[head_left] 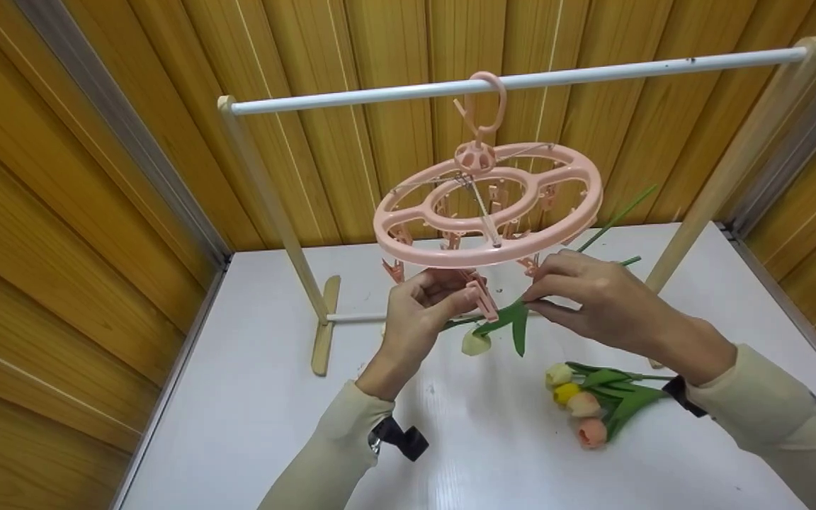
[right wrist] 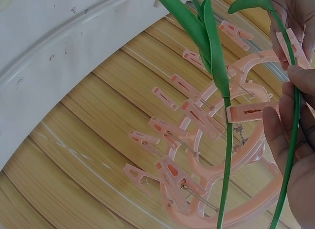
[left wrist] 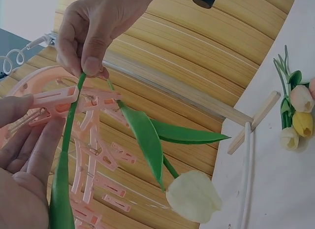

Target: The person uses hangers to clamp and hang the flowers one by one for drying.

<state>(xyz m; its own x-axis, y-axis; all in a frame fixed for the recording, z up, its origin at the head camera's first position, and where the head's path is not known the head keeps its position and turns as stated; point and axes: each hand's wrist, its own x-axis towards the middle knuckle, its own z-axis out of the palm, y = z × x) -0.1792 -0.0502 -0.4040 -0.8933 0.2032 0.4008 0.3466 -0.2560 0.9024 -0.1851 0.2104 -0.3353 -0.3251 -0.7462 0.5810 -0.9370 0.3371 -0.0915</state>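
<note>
My left hand (head_left: 415, 322) pinches a pink clothespin (head_left: 482, 299) hanging from the round pink hanger (head_left: 443, 256). Close by on the right, my right hand (head_left: 603, 301) pinches the green stem (left wrist: 71, 115) of an artificial flower, which passes right by that clothespin in the left wrist view. Whether the jaws have closed on the stem I cannot tell. A second stem (right wrist: 226, 165) runs beside another clothespin (right wrist: 248, 112). The left wrist view has a white tulip (left wrist: 194, 197) hanging head down with green leaves (left wrist: 142, 133). The held flower's bloom is out of sight there.
The hanger hooks over a white rod (head_left: 380, 94) on a wooden stand (head_left: 734, 170). Several more clothespins (head_left: 394, 270) dangle beneath it. A bunch of artificial tulips (head_left: 584, 405), white, yellow and pink, lies on the white table (head_left: 238, 425). Wood-look panels (head_left: 309, 170) stand behind.
</note>
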